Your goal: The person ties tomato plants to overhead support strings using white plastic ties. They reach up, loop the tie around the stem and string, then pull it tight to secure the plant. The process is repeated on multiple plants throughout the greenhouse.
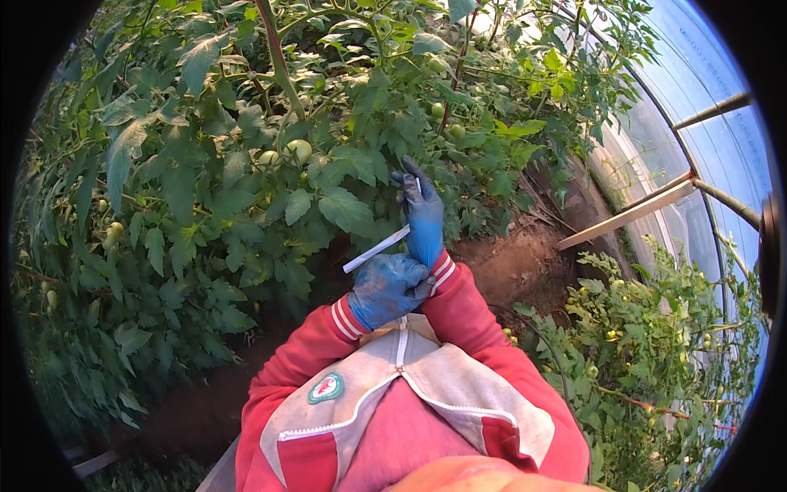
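Both hands wear blue gloves with dark stains and meet in front of the chest. My left hand (390, 289) lies across the body with its fingers closed around the glove cuff at the other wrist. My right hand (423, 212) points up toward the foliage, its fingers partly bent. A thin white strip (376, 249) slants from above the lower hand to behind the upper one; a white bit also shows between the upper hand's fingers. Which hand holds the strip is hard to tell. Green tomatoes (299, 151) hang on the leafy plants just beyond.
Dense tomato plants (178, 184) fill the front and left. Further tomato plants (645, 344) grow at the lower right. A wooden plank (627, 215) slants from the soil (516, 264) to the poles of the plastic-covered greenhouse wall (707, 67). A dark cable runs beside the right sleeve.
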`<state>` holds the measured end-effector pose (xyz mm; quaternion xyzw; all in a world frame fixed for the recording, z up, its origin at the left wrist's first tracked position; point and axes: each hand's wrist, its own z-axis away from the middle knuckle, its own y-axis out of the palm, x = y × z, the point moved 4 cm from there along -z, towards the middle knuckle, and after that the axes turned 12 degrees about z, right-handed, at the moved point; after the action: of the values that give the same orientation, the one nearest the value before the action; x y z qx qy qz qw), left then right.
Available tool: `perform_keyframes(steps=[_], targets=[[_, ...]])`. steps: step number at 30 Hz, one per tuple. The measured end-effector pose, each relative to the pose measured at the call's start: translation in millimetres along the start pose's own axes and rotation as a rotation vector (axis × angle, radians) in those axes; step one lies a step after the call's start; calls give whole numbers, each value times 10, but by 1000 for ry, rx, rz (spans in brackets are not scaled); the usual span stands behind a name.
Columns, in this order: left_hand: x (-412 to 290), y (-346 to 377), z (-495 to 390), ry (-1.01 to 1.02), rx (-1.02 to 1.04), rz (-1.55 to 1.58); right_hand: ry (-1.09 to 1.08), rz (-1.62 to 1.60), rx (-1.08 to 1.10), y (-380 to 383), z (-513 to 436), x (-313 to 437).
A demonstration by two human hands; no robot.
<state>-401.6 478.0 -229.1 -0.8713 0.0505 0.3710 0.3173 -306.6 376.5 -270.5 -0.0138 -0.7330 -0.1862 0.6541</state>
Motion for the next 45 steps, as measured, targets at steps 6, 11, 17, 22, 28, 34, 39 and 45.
perform_keyframes(steps=[6, 11, 17, 22, 28, 34, 39, 45], targets=[[34, -513, -69, -77, -454, 69, -59, 14, 62, 15, 147, 530], [289, -307, -15, -431, 66, 237, -148, 24, 107, 80, 287, 875], [232, -471, -43, -396, -244, 321, 24, -15, 656, 266, 313, 729], [-1, -1024, -49, -441, -228, -71, -54, 6, 749, 291, 219, 815], [669, -1811, 54, -288, -856, -235, -191, -87, 873, 621, 16, 957], [1167, -1688, 307, -425, -699, -602, 108, -260, 783, 1073, -31, 406], [1364, -1444, 547, -667, -639, -601, 148, -175, 746, 1057, -110, 30], [1398, -1364, 718, -586, -584, -614, 207, -59, 701, 898, -244, -363]])
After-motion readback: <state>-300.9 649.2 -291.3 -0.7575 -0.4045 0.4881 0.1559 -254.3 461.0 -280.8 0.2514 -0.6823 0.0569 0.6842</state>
